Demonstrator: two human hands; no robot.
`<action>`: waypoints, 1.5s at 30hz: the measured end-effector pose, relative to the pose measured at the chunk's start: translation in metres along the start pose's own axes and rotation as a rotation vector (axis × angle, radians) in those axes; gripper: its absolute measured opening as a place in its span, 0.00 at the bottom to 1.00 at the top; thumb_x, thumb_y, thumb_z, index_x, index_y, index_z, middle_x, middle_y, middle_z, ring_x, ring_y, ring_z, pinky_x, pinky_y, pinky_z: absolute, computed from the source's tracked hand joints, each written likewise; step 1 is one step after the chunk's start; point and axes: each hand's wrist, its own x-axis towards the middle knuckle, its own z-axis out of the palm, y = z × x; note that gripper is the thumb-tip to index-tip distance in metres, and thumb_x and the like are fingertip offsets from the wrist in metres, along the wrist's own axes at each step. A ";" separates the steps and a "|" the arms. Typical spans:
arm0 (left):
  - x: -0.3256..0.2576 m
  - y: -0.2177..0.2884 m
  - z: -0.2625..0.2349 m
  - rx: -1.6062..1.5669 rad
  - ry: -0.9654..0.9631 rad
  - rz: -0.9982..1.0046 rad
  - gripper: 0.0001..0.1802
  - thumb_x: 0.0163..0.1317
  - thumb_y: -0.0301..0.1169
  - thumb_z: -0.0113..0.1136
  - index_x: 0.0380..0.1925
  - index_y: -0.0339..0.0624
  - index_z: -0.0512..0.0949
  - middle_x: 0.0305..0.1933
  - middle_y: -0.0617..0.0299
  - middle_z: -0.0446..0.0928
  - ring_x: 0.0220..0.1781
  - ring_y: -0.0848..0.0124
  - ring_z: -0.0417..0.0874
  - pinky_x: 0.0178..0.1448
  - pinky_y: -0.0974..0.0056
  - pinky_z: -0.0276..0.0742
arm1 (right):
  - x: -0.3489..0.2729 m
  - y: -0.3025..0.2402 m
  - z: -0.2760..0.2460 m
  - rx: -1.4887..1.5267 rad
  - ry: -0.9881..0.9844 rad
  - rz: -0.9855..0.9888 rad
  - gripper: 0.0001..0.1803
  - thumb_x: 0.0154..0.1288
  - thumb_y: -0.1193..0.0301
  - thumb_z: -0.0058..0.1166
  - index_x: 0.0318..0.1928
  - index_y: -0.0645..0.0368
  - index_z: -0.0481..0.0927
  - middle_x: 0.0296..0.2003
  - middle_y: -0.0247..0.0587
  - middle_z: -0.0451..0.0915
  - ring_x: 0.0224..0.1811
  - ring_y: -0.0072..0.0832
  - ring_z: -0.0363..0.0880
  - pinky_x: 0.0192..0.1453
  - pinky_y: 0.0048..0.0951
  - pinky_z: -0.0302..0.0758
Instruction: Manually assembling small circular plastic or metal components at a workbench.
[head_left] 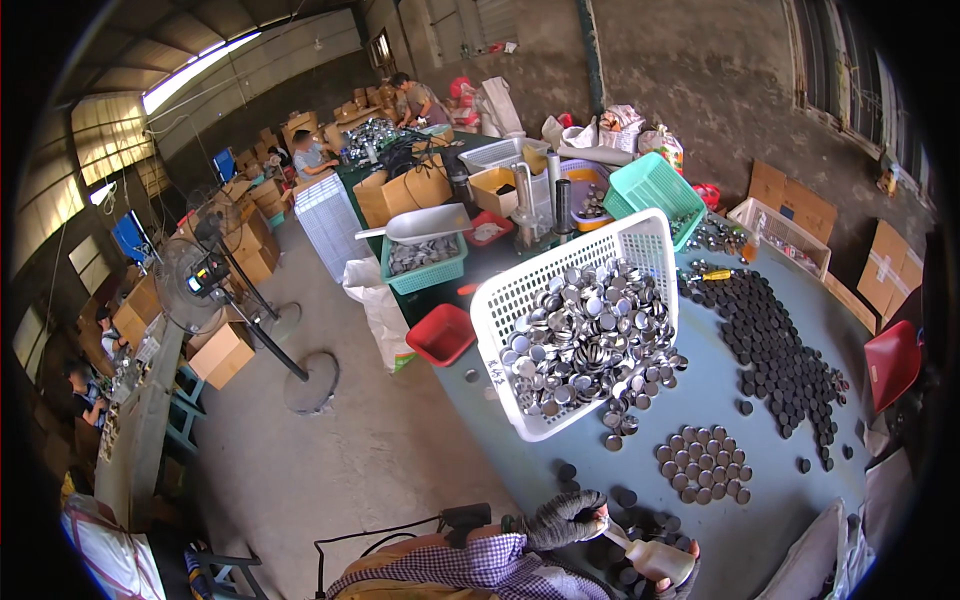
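from here, the right hand (686, 577) wraps a bottle (657, 561) above the tabletop (785, 490), long axis slanting, nozzle (618, 537) pointing up-left toward the curled left hand (567, 517); whether that pinches anything, i cannot tell.

Caps (600, 330) in basket (648, 245) on table (610, 478); tub (442, 335) left of basket; bottle (657, 562) before basket; fan (207, 276) farther left.
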 end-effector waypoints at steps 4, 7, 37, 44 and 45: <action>0.001 -0.003 0.003 0.240 0.062 0.199 0.09 0.63 0.24 0.63 0.40 0.37 0.74 0.34 0.63 0.74 0.37 0.75 0.74 0.46 0.66 0.74 | 0.001 0.002 -0.003 0.001 -0.005 0.001 0.56 0.48 0.49 0.74 0.69 0.66 0.59 0.62 0.51 0.68 0.62 0.43 0.72 0.66 0.45 0.71; 0.001 -0.007 0.006 0.276 0.110 0.299 0.09 0.63 0.24 0.62 0.40 0.38 0.73 0.33 0.61 0.73 0.36 0.70 0.75 0.45 0.64 0.74 | 0.002 0.004 -0.003 0.005 -0.009 0.002 0.57 0.48 0.48 0.74 0.69 0.67 0.59 0.62 0.52 0.68 0.62 0.43 0.72 0.66 0.45 0.71; -0.001 0.002 0.006 0.314 0.261 0.403 0.15 0.59 0.22 0.67 0.45 0.34 0.75 0.35 0.57 0.78 0.36 0.67 0.82 0.42 0.64 0.78 | 0.002 0.010 0.007 0.092 -0.082 0.136 0.59 0.48 0.45 0.74 0.70 0.62 0.56 0.56 0.50 0.72 0.57 0.40 0.76 0.62 0.43 0.74; -0.003 0.005 0.011 0.052 0.198 0.274 0.10 0.63 0.23 0.64 0.43 0.36 0.76 0.35 0.59 0.77 0.38 0.71 0.81 0.45 0.64 0.78 | -0.003 0.014 0.008 0.213 0.012 0.167 0.59 0.46 0.45 0.75 0.70 0.61 0.56 0.54 0.49 0.74 0.54 0.38 0.77 0.59 0.41 0.77; -0.005 0.013 0.011 0.199 0.275 0.289 0.09 0.63 0.21 0.62 0.42 0.37 0.75 0.37 0.60 0.77 0.39 0.72 0.80 0.45 0.65 0.78 | -0.003 0.029 -0.006 0.223 0.012 0.163 0.59 0.47 0.46 0.75 0.71 0.61 0.55 0.56 0.51 0.73 0.56 0.41 0.77 0.61 0.44 0.76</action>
